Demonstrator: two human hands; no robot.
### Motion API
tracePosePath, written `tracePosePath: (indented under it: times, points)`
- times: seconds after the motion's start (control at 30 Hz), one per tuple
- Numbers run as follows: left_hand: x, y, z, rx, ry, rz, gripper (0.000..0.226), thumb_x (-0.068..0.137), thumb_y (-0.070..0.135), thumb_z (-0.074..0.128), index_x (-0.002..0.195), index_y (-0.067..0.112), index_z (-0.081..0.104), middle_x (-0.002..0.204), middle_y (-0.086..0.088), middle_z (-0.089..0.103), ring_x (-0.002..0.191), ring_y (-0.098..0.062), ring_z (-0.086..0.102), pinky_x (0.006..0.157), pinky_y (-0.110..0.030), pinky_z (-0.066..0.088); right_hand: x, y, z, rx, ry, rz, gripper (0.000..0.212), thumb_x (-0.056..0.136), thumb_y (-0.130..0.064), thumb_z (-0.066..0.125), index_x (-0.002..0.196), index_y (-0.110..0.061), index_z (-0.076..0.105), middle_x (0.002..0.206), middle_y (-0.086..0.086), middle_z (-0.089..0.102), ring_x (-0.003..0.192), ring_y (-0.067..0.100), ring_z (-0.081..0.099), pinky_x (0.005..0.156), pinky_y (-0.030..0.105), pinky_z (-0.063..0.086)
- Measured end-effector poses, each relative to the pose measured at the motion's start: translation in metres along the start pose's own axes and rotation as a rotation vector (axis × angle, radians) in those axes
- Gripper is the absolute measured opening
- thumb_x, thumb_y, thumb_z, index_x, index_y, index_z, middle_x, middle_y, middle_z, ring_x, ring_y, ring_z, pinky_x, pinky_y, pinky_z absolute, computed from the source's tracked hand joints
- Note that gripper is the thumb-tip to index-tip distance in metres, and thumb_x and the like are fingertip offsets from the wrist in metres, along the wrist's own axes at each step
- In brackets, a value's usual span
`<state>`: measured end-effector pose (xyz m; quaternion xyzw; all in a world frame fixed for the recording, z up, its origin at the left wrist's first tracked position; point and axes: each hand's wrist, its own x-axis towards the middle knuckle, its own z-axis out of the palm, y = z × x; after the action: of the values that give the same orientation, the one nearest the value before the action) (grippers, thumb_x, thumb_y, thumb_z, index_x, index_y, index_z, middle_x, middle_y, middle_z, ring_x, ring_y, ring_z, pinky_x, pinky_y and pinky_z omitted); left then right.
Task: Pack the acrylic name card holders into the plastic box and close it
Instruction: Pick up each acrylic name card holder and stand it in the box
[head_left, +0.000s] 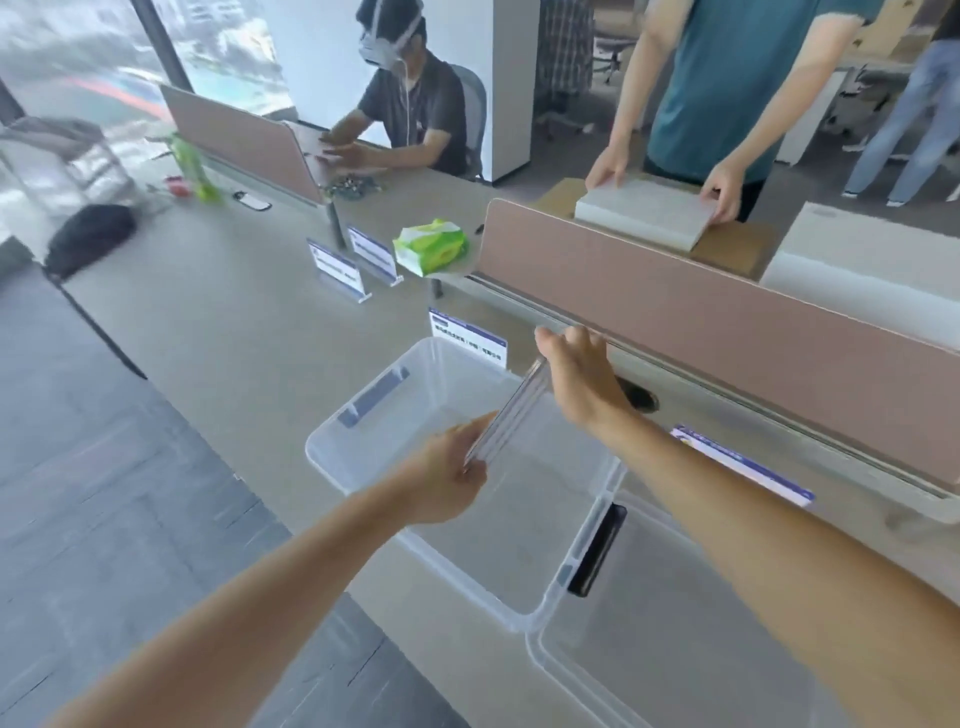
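Note:
A clear plastic box (337, 457) stands open on the desk in front of me. Above its inside I hold a stack of acrylic name card holders (511, 410) edge-on: my left hand (441, 478) grips the near end and my right hand (576, 379) grips the far end. One holder with a blue-edged card (467, 338) stands just behind the box. Two others (337, 267) (373, 253) stand farther back on the desk, and one (743, 462) lies to the right. The clear lid (675, 623) lies beside the box at lower right.
A pink desk divider (701, 312) runs behind the box. A green tissue pack (431, 247) lies near it. A seated person (410, 104) works at the far desk, and a standing person (737, 78) holds a white box (644, 210) beyond the divider. A black bag (88, 236) sits at the left desk end.

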<state>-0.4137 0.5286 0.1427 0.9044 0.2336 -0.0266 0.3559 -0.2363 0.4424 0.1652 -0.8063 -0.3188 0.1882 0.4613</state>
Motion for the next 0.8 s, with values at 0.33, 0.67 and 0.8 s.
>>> tracePosePath:
  times: [0.33,0.67,0.8]
  points:
    - [0.065,-0.112,0.000,-0.071,-0.051,-0.386,0.054,0.086,0.003,0.035,0.124,0.033,0.060,0.077,0.005,0.060,0.066,-0.020,0.059,0.055,-0.023,0.044,0.066,0.062,0.122,0.054,-0.297,0.320,0.055,0.093,-0.061,0.026,0.119,-0.015,0.040,0.125,0.007,0.036,0.111,0.022,0.040,0.084,0.039,0.031]
    - [0.136,-0.180,0.016,0.066,-0.263,-0.589,0.062,0.082,0.002,0.045,0.141,0.023,0.042,0.132,-0.006,0.054,0.117,-0.027,0.057,0.087,-0.031,0.050,0.136,0.118,0.225,0.137,-0.318,0.614,0.062,0.097,-0.059,0.026,0.136,-0.012,0.031,0.145,0.014,0.037,0.133,0.030,0.036,0.105,0.043,0.029]
    - [0.143,-0.183,0.018,0.069,-0.238,-0.642,0.028,0.077,0.001,0.042,0.098,0.019,0.044,0.097,-0.005,0.053,0.091,-0.029,0.059,0.077,-0.038,0.055,0.147,0.119,0.241,0.182,-0.294,0.616,0.058,0.098,-0.058,0.028,0.132,-0.011,0.033,0.129,0.007,0.039,0.132,0.026,0.033,0.098,0.037,0.027]
